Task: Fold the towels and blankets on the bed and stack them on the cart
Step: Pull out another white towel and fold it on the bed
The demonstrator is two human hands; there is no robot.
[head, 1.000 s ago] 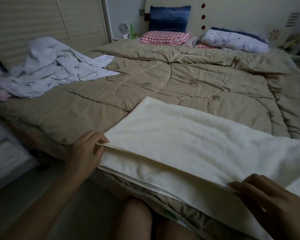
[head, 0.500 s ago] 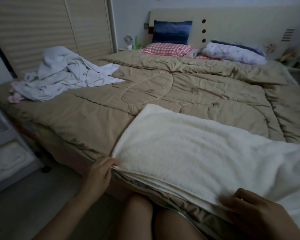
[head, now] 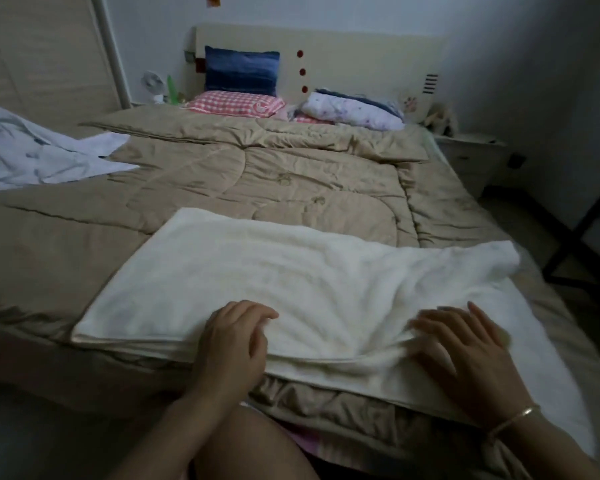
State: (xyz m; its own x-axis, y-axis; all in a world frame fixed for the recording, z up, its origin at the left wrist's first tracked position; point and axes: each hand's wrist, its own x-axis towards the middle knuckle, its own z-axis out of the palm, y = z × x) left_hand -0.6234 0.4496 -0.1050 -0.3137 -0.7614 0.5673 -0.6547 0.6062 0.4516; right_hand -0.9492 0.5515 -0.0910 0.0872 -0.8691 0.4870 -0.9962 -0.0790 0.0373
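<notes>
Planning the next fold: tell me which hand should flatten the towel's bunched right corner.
Right: the right hand lies on the cream towel nearer that corner; the left hand sits mid-edge, farther off.

The towel (head: pixel 291 271) lies on the quilt (head: pixel 257 174) under the left hand (head: pixel 234 336) and right hand (head: pixel 465 351). A crumpled sheet (head: pixel 32 150) lies far to their left, and pillows (head: pixel 236 102) well beyond them.

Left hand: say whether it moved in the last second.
Yes: the left hand went right along the near edge of the cream towel, away from its left corner.
</notes>
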